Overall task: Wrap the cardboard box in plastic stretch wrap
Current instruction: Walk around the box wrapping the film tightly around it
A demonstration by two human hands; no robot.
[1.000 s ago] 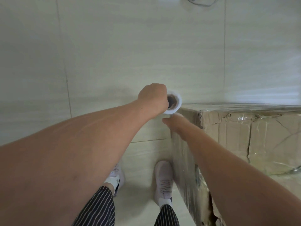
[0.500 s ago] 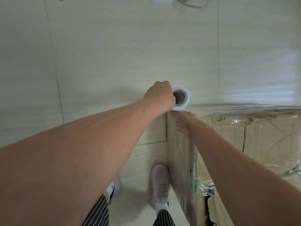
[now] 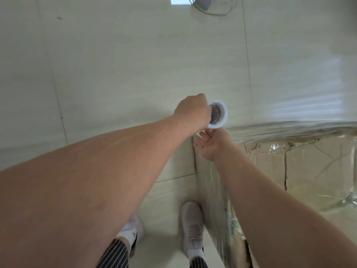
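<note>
A worn cardboard box (image 3: 301, 167) stands on the floor at the right, its top and near side covered in shiny stretch film. The white stretch wrap roll (image 3: 219, 115) is seen end-on just beyond the box's near-left corner. My left hand (image 3: 193, 111) grips the roll at its dark core. Directly under the roll, my right hand (image 3: 212, 144) sits at the box's corner with fingers loosely curled, touching the roll's lower rim and the film. A clear sheet of film (image 3: 299, 105) stretches from the roll to the right, over the box's far edge.
Pale floor tiles (image 3: 116, 74) spread to the left and ahead. My two feet in light shoes (image 3: 192, 231) stand close beside the box's left side. A grey device with a cable (image 3: 204, 2) lies on the floor at the far top.
The roll and my left hand have moved a little to the right and further past the box's corner. My right hand rose from the box's side to just under the roll.
</note>
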